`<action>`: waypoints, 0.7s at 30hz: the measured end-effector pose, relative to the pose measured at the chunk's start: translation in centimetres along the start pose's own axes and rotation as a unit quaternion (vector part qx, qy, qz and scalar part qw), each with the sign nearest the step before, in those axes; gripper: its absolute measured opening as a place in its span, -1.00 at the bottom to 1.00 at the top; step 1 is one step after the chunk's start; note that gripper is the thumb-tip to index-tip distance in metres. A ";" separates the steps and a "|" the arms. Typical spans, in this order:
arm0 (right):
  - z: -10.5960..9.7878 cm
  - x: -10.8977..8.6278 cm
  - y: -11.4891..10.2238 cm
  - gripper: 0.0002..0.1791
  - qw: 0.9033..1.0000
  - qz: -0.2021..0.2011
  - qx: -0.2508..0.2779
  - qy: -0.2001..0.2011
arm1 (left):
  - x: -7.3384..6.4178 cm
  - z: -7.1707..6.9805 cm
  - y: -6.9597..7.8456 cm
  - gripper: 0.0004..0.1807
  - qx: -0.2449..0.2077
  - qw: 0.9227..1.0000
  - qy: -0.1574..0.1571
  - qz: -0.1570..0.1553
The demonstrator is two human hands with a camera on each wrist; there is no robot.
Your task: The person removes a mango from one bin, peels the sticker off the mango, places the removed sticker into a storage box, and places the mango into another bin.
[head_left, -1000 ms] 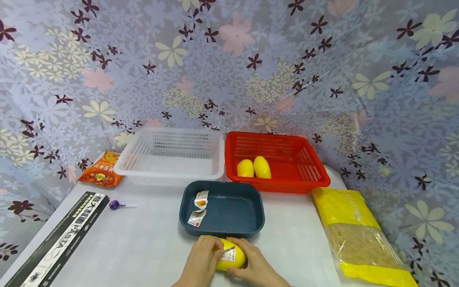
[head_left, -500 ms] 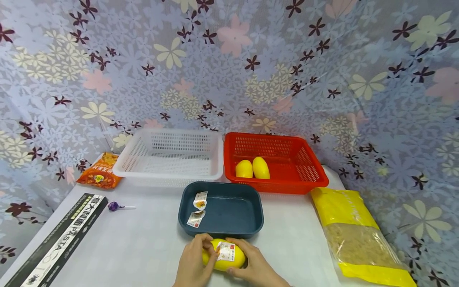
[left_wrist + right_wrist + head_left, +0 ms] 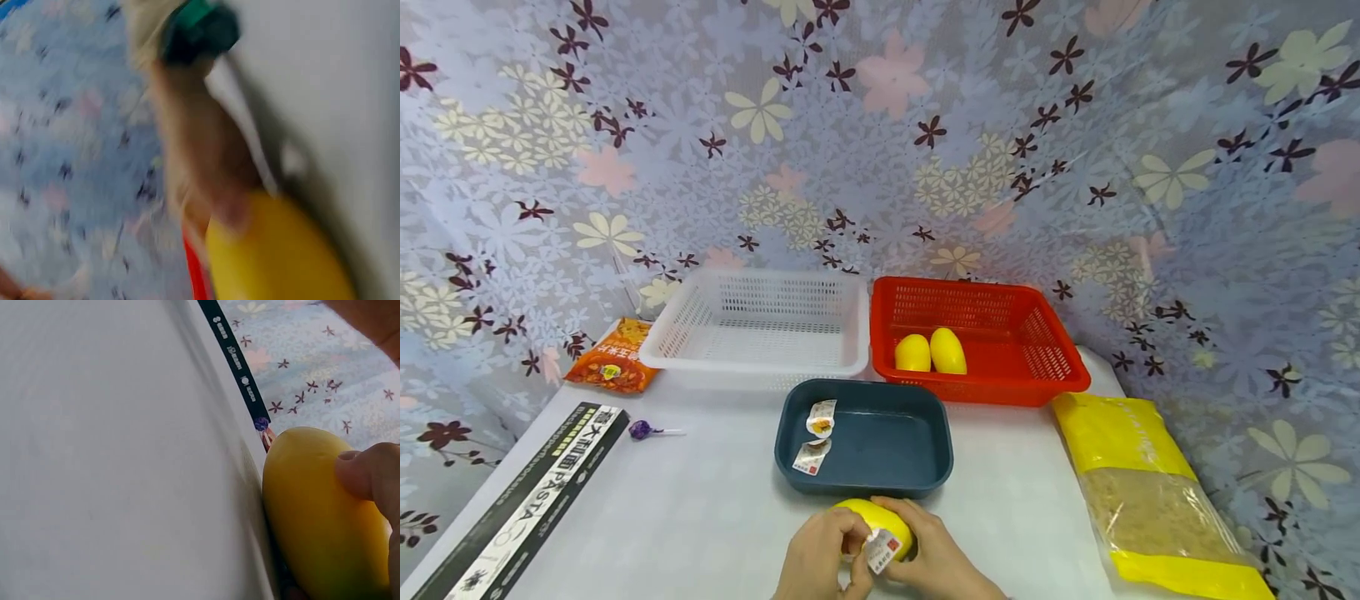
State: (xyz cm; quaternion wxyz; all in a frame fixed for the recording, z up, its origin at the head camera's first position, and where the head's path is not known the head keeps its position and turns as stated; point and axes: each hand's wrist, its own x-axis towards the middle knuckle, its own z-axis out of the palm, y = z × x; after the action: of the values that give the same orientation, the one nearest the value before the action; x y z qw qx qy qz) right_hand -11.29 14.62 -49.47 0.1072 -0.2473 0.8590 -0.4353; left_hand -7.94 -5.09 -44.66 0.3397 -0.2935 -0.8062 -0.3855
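A yellow mango lies on the white table just in front of the dark blue tray. My right hand grips it from the right, its thumb pressed on the smooth skin in the right wrist view. On the near side, my left hand pinches a white printed sticker that stands away from the mango's surface. The left wrist view is blurred, showing the mango and the other hand on it. Two similar stickers cling to the left side of the tray.
A red basket at the back holds two more mangoes. Left of it stands a white basket. An orange snack bag, a purple lollipop and a pasta box lie left; a yellow bag lies right.
The sticker lay flat across the mango half a second ago; it now tilts up between my left fingers. My right hand keeps its place on the mango.
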 end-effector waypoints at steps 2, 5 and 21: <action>-0.2 0.0 0.0 -0.29 1.000 0.005 -0.002 0.000 | 1.3 -0.8 -0.9 -0.57 -0.019 0.999 -0.037 -0.012; -0.3 0.1 0.0 -0.28 1.000 0.015 -0.006 -0.011 | 3.5 -1.8 -3.2 -0.54 -0.066 0.987 -0.115 -0.089; -0.5 0.3 -0.4 -0.27 0.997 0.061 0.011 -0.044 | 8.2 0.3 -9.6 -0.65 -0.025 0.891 -0.399 -0.216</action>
State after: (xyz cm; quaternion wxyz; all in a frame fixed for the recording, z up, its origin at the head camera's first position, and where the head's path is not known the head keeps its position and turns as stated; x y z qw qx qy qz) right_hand -11.64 14.60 -48.88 0.1743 -0.2126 0.8618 -0.4262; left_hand -19.94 -8.19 -42.53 -0.1096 -0.2500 -0.9074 -0.3197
